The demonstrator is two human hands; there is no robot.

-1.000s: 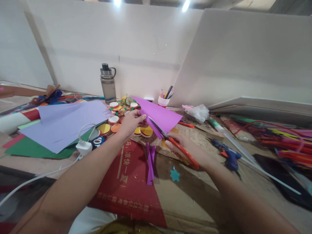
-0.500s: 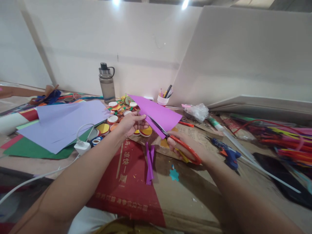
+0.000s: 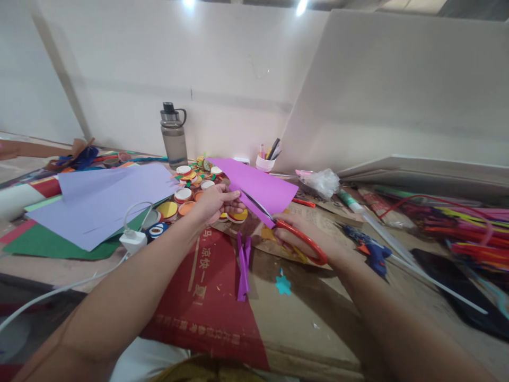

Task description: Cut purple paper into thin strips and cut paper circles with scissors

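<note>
While the left hand (image 3: 218, 202) pinches purple paper (image 3: 264, 183) — the right hand (image 3: 307, 227) grips scissors (image 3: 287, 226)

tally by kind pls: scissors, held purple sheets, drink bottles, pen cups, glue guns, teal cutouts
Scissors, in the right hand: 1
Purple sheet, held by the left hand: 1
Drink bottle: 1
Pen cup: 1
Glue gun: 1
Teal cutout: 1
Total: 6
</note>
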